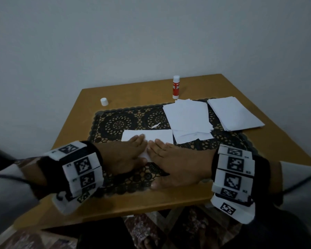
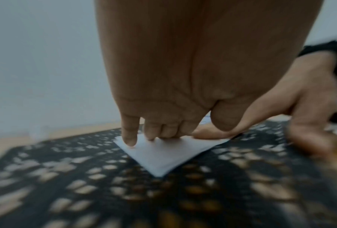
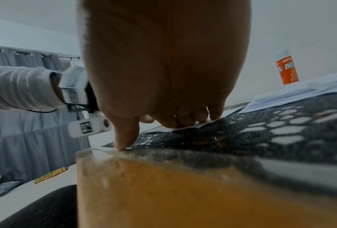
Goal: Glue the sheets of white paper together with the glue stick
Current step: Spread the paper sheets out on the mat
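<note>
From the head view, both hands lie flat, palms down, side by side on a white sheet of paper [image 1: 147, 136] that rests on a black lace-patterned mat [image 1: 118, 123]. The left hand [image 1: 127, 155] and the right hand [image 1: 171, 159] have straight fingers pressing the sheet, with their inner edges nearly touching. The mat covers the middle of a smooth, square wooden table [image 1: 75, 123]. A loose, uneven pile of paper [image 1: 187, 117] sits just right of the pressed sheet, and a neater stack [image 1: 235, 112] lies farther right, partly off the mat. The glue stick [image 1: 176, 87], a red cylinder with a white top, stands upright on bare wood behind the pile. Its small white cap [image 1: 104, 101] stands well apart on the far left. A thin curled paper scrap [image 1: 154, 125] lies on the mat just beyond the sheet.

The left wrist view, somewhat blurred, shows fingertips [image 2: 131, 138] pushing down on a corner of the flat white sheet [image 2: 159, 155], with the right hand [image 2: 292, 98] beside them.

The right wrist view shows extended fingers [image 3: 185, 118] on the sheet's thin edge [image 3: 191, 126], the thumb touching the mat near the table edge, and the orange-red glue stick [image 3: 287, 69] upright beyond the paper piles.
</note>
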Demonstrator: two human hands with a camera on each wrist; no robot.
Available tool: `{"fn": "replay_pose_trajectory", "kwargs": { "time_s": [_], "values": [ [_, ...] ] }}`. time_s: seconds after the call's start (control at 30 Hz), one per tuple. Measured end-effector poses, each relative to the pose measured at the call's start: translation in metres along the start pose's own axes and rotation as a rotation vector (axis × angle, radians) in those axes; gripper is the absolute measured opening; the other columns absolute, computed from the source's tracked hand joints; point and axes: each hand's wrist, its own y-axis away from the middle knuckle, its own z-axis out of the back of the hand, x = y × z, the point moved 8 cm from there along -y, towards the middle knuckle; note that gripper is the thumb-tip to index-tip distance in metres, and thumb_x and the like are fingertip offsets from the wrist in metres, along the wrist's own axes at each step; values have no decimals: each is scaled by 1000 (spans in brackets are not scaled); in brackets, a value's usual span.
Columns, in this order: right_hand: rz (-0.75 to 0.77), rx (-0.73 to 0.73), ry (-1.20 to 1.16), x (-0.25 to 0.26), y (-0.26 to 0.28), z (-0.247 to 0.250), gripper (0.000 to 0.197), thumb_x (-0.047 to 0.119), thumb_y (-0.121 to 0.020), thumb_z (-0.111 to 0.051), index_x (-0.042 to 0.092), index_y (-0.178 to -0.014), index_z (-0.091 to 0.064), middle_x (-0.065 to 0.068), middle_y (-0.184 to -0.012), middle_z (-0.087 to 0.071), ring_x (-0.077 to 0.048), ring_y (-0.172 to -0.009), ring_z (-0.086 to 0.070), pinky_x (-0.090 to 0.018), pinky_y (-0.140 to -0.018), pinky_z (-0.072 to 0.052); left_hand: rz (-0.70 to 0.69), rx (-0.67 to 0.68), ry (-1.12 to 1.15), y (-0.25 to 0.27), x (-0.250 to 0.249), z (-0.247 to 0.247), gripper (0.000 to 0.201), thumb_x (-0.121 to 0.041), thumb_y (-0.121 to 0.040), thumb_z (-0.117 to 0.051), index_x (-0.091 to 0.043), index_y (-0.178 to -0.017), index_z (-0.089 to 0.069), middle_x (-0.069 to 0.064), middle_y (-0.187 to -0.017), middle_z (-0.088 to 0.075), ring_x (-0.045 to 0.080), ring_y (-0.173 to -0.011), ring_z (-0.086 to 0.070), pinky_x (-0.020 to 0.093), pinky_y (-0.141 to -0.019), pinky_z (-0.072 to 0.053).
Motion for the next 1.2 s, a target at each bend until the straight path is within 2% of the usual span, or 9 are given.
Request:
{"fn": "replay_pose_trajectory", "kwargs": {
  "time_s": [0.13,0.47,0.6,0.7,0.83,0.93,1.03,1.17,1.2],
  "values": [
    [-3,7,18,0,0,-1,96,67,-93,-31,7,-152,15,-12,-158,23,-24,-146,21,-36,-121,4,114,-4,-6,-4,23,2,72,-45,-102,-21,-5,-149,16,12,-156,22,22,-146,12,34,-119,-6],
    [-141,-3,64,-14,-24,34,90,60,-97,-30,-3,-151,3,-21,-160,9,-30,-149,7,-40,-119,-8,-28,-81,-33,-1,7,4,67,-27,-102,-33,-8,-151,8,11,-158,14,20,-147,-6,29,-118,-15],
    [-105,25,64,6,-15,20,96,67,-94,-28,-2,-151,9,-22,-158,15,-33,-147,12,-45,-121,-7,-49,-225,25,1,18,19,64,-34,-98,-46,-15,-152,-16,5,-157,-21,21,-138,-31,28,-113,-26],
    [8,84,89,31,3,1,95,67,-94,-26,0,-150,11,-19,-158,19,-33,-147,14,-43,-121,-5,-79,-332,57,-4,29,28,57,-37,-91,-58,-21,-141,-35,4,-143,-38,20,-128,-37,31,-106,-32],
    [42,22,57,30,19,8,79,58,-97,-34,1,-150,-22,-19,-160,-8,-31,-147,-12,-45,-117,-26,-16,-296,86,-20,41,35,82,-47,-82,-67,-16,-146,-26,3,-145,-33,21,-132,-33,31,-108,-30],
    [24,-46,69,23,20,13,59,52,-97,-39,5,-130,-52,-18,-145,-41,-30,-130,-43,-44,-103,-43,19,-261,100,-28,47,42,89,-49,-74,-75,-17,-143,-30,4,-138,-38,22,-126,-37,36,-105,-34],
    [13,-179,-51,21,24,25,41,49,-94,-48,12,-102,-63,-7,-107,-65,-22,-96,-60,-41,-83,-53,28,-225,176,-32,52,44,65,-40,-76,-76,-17,-127,-43,2,-123,-49,19,-108,-46,31,-87,-40],
    [-78,-372,-209,0,34,51,40,35,-94,-54,17,-130,-51,-4,-122,-61,-21,-110,-56,-38,-92,-48,-7,-348,233,-23,61,53,5,-19,-92,-59,-19,-96,-55,0,-98,-57,15,-84,-49,24,-71,-35],
    [-128,-453,-247,-11,35,59,41,31,-94,-55,18,-133,-47,-4,-123,-60,-21,-111,-55,-37,-92,-47,-3,-382,258,-17,68,55,5,-16,-92,-56,-19,-89,-54,-1,-92,-57,15,-80,-49,25,-68,-35]
  ]
}}
